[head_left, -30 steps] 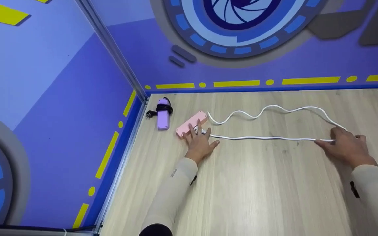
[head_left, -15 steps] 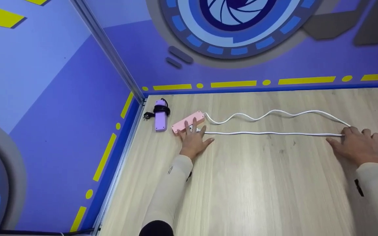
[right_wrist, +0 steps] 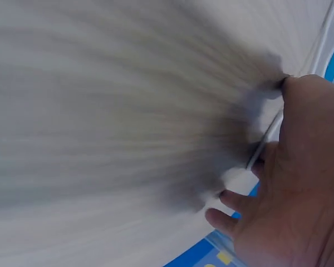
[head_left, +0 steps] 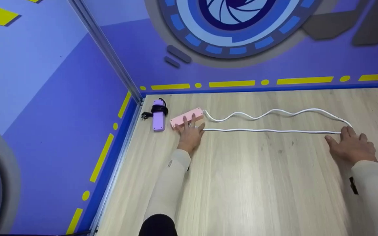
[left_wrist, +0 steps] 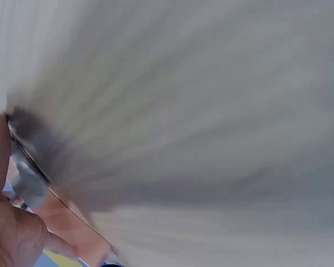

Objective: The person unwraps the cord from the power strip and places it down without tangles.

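Note:
A pink power strip (head_left: 186, 118) lies slanted on the wooden table, toward the far left. My left hand (head_left: 190, 137) rests on its near side with fingers spread. In the left wrist view, a pale plug (left_wrist: 30, 186) shows between this hand and the strip; whether it sits in a socket cannot be told. The strip's white cord (head_left: 263, 130) runs right in a wavy far line and comes back in a nearly straight near line. At its right-hand bend my right hand (head_left: 353, 146) touches the cord with extended fingertips, the thumb held apart on the table side.
A purple power strip (head_left: 158, 120) stands at the far left corner, a black cord (head_left: 159, 109) wound round it and its plug (head_left: 146, 115) sticking out left. Printed blue panels (head_left: 176, 73) rise behind and to the left of the table (head_left: 258, 183).
My left hand and the pink strip have shifted slightly away from me, and the strip lies less steeply. The near cord line has moved farther back and straightened. My right hand has moved a little right.

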Action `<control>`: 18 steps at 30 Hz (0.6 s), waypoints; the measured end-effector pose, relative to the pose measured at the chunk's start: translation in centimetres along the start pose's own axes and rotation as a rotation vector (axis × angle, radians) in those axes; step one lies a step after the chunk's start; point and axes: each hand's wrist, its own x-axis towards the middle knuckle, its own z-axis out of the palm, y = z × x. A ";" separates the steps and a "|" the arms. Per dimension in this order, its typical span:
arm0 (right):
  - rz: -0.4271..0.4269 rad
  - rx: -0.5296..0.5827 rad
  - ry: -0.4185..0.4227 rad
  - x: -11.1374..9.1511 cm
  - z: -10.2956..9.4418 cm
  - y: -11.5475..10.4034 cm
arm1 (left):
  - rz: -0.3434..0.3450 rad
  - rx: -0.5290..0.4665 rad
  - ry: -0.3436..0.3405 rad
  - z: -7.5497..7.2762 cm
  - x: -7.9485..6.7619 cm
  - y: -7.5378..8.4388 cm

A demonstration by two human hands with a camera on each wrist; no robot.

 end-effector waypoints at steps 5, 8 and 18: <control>-0.034 0.075 -0.094 0.0 -0.7 0.3 | 0.011 0.036 0.049 0.4 1.0 -0.3; -0.059 0.104 -0.118 0.0 -1.3 0.0 | -0.004 0.025 0.079 1.0 1.4 -0.3; 0.013 0.164 -0.211 0.7 -2.4 -2.0 | -0.034 -0.055 0.051 -0.4 3.5 -0.8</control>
